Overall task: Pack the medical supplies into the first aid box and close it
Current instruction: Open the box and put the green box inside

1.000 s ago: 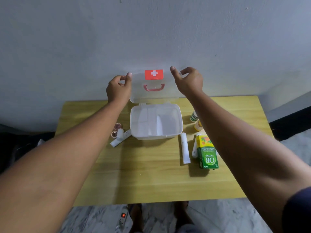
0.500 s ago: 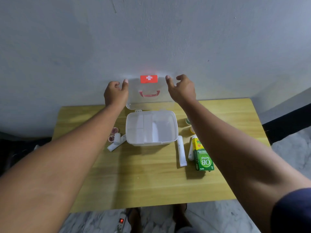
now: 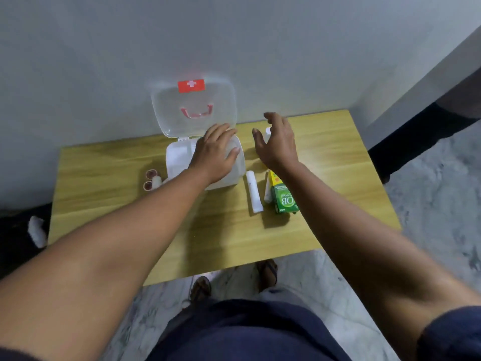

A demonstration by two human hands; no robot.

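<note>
No longer holds the lid (image 3: 194,105), now leaning open against the wall (image 3: 104,74). Lays the left grip (image 3: 214,155), fingers straight, over the first aid box (image 3: 179,157) at the back of the desk (image 3: 104,178). Spreads the right grip (image 3: 277,144), empty, above a small bottle (image 3: 267,131) beside it. Probably clears the way to pack; leaves the green carton (image 3: 283,201) and white roll (image 3: 253,194) to go in.
</note>
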